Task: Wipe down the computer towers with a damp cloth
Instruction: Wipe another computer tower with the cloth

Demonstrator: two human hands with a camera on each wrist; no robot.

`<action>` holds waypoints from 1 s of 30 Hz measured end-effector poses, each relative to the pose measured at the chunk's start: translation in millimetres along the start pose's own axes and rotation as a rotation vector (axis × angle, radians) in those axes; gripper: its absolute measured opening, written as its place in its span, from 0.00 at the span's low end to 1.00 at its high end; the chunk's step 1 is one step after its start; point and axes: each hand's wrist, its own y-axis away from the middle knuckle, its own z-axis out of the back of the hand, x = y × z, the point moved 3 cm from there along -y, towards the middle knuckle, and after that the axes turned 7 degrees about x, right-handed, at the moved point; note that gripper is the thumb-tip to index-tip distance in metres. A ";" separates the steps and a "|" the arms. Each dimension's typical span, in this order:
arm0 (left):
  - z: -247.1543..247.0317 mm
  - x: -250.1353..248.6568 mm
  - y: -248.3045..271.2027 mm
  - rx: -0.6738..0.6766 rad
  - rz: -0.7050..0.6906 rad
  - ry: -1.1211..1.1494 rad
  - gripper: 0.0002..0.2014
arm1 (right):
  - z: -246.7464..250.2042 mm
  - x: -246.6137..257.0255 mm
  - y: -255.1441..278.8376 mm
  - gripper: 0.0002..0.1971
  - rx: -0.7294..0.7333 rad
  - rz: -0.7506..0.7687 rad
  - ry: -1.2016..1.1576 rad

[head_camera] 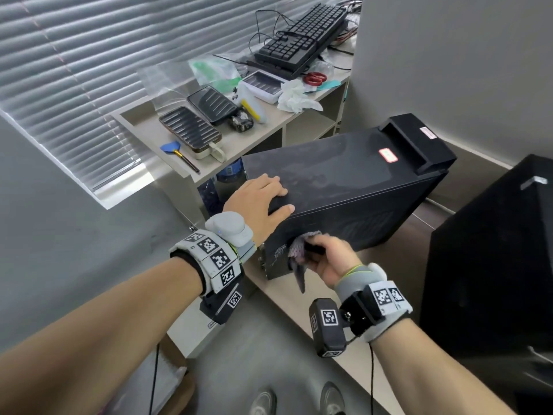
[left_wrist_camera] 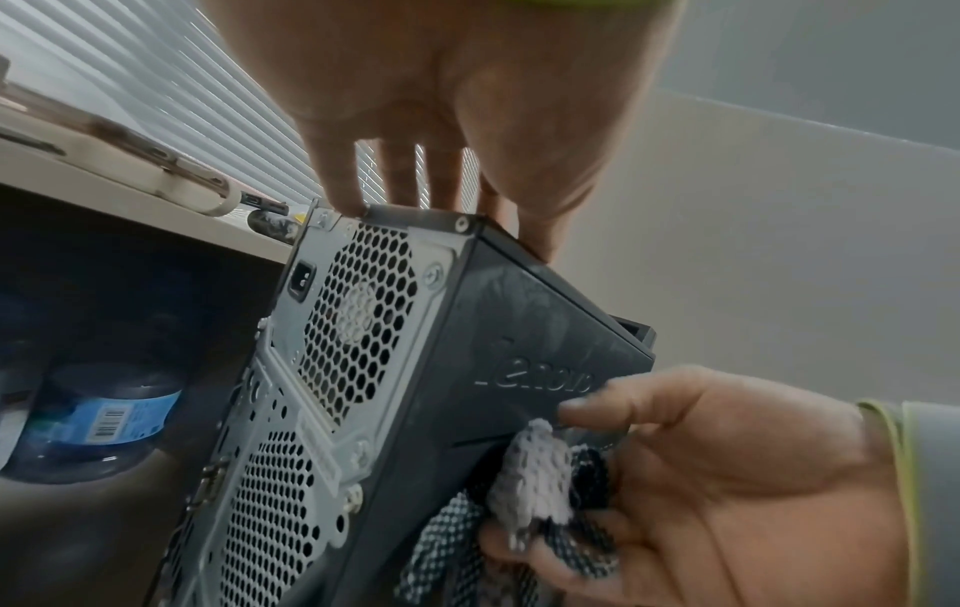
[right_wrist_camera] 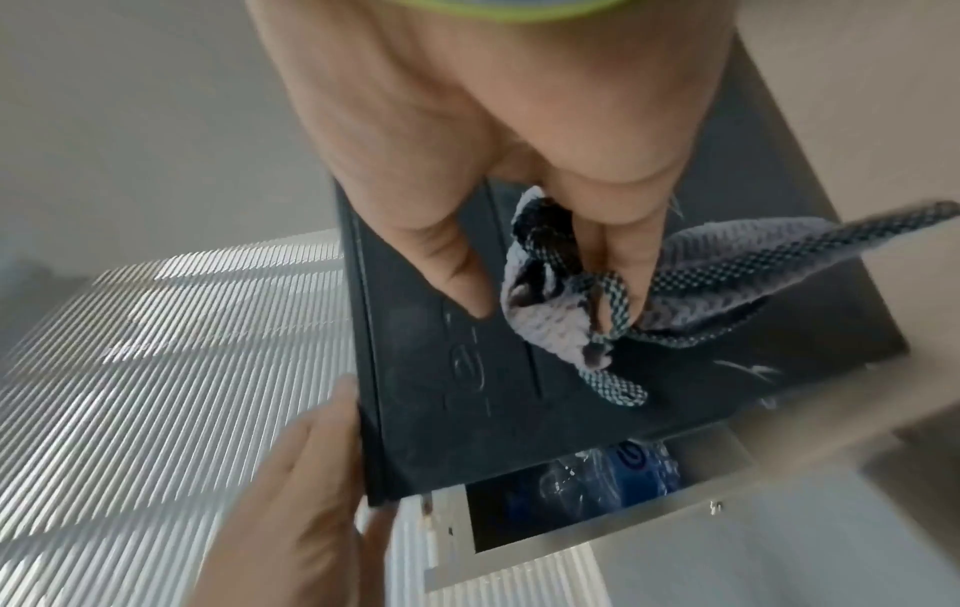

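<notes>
**Bracing the tower, cloth on its side**

My right hand (head_camera: 329, 262) bunches the grey checked woven cloth (left_wrist_camera: 540, 480), pinched against the black metal computer tower's (head_camera: 344, 187) side panel. Above it, my left hand (head_camera: 258, 202) lies spread on the tower's top rear corner, steadying it, I judge.

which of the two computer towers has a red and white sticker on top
The computer tower that the left hand rests on, beside the shelf unit. The second tower, at the right edge, shows only a silvery label.
</notes>
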 end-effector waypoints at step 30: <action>-2.7 -2.9 6.7 -0.025 0.026 0.025 0.18 | 39.6 -4.6 -40.3 0.04 -0.182 0.070 0.117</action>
